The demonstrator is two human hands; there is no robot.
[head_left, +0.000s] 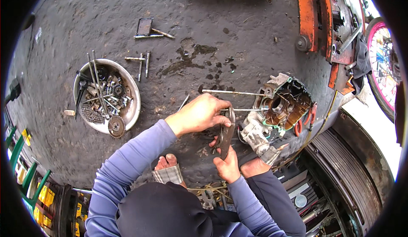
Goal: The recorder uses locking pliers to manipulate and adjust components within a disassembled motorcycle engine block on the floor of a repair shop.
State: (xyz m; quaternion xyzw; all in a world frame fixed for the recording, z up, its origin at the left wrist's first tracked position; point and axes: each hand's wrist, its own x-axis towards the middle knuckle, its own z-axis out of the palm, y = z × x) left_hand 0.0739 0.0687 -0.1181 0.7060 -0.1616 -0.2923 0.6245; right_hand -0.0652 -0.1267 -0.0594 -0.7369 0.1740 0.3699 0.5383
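Note:
Locking pliers (228,139), dark and worn, stand between my hands. My right hand (228,165) is wrapped round their lower handles. My left hand (199,114) is closed at their upper end, thumb against the jaws. A thin metal stud (248,110) runs from the jaws to an opened engine crankcase (278,105) on the right. Whether the jaws bite on the stud is hard to see. Another long stud (233,93) sticks out of the crankcase farther back, parallel to the first. The crankcase's inside is brown and oily.
A metal bowl (137,105) of bolts, chain and gears stands left. Loose studs (147,65) and a small square part (144,26) lie farther back. Red-handled pliers (298,127) lie beside the crankcase. An orange metal frame (307,16) stands far right. My bare feet rest close by.

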